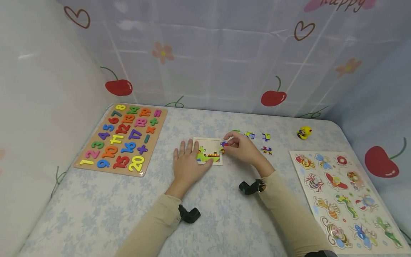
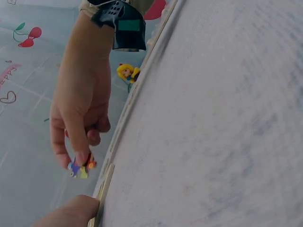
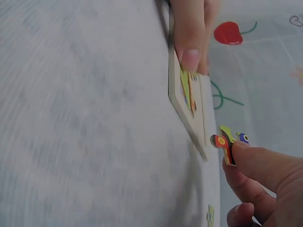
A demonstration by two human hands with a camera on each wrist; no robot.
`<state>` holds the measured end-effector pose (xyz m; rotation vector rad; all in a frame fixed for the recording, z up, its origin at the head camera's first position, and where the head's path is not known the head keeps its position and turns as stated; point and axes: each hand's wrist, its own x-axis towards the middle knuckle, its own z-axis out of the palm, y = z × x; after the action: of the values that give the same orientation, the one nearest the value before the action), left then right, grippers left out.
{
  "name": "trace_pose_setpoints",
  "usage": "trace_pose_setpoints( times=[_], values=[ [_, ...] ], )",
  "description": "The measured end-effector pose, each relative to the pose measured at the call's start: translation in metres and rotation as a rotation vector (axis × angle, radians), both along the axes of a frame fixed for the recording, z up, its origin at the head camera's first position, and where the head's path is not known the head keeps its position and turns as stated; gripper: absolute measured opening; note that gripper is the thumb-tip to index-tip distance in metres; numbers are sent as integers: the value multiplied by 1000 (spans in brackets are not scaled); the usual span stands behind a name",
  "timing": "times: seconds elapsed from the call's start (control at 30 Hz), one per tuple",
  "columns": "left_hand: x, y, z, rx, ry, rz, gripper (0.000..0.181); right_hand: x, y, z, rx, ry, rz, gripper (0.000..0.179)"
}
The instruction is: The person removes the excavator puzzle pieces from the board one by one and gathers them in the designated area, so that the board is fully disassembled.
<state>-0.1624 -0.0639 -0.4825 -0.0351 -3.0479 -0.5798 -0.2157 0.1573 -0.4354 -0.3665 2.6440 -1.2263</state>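
A small wooden puzzle tray (image 1: 208,139) lies on the table, its lower part filled with green and striped pieces. My left hand (image 1: 188,162) rests on its left side with straight, spread fingers, the thumb lying over the bottom edge. Between thumb and fingers my right hand (image 1: 242,148) pinches a jigsaw piece (image 3: 227,146) coloured red, green and blue. This piece is held in the air at the tray's right edge. Loose pieces lie behind and right of the right hand, among them a green and blue piece (image 1: 266,136) and a red striped piece (image 1: 266,150).
At the left lies a number board (image 1: 149,150) with coloured numerals and signs. A board with insect pictures (image 1: 327,191) lies at the right. Behind it stands a small yellow-haired figurine (image 1: 304,132). A printed curtain (image 1: 212,71) hangs behind the table.
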Motion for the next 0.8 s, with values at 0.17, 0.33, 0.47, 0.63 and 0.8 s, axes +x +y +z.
trace_pose_setpoints(
  times=[0.17, 0.33, 0.47, 0.63, 0.8],
  values=[
    [1, 0, 0, 10, 5, -1, 93, 5, 36, 2, 49, -10, -91, 29],
    [1, 0, -1, 17, 13, -5, 92, 8, 62, 1, 134, -22, -157, 30],
    [0, 0, -2, 13, 11, 1, 92, 8, 71, 0, 182, -27, -170, 30],
    [1, 0, -1, 22, 8, 3, 92, 7, 73, -3, 224, -15, -164, 31],
    [1, 1, 0, 21, 8, 0, 92, 6, 71, -2, 296, 29, -155, 33]
  ],
)
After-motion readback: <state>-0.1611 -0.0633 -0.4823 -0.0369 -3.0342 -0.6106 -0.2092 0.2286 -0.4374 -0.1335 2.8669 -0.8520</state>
